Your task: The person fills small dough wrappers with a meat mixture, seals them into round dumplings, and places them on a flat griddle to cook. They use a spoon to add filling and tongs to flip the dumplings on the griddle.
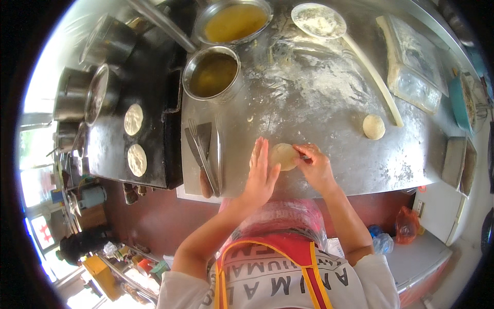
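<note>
A flattened round of dough [283, 157] lies on the metal worktop [328, 170] near its front edge. My left hand [261, 174] is held on edge against the round's left side, fingers straight and thumb spread toward the dough. With bent fingers and thumb, my right hand [315, 164] pinches the round's right edge. To the right sits a dough ball [374, 127], apart from my hands, below the end of a long pale rolling pin [374, 77]. Left of my hands lie metal tongs [219, 154] and a wooden-handled spatula [204, 170].
Two dough rounds, an upper one [134, 119] and a lower one [137, 160], lie on the black griddle [154, 146]. Behind the utensils stand a metal pot of dark oily liquid [214, 75] and a basin of yellow liquid [236, 22]. A flour bowl [318, 21] sits at the back.
</note>
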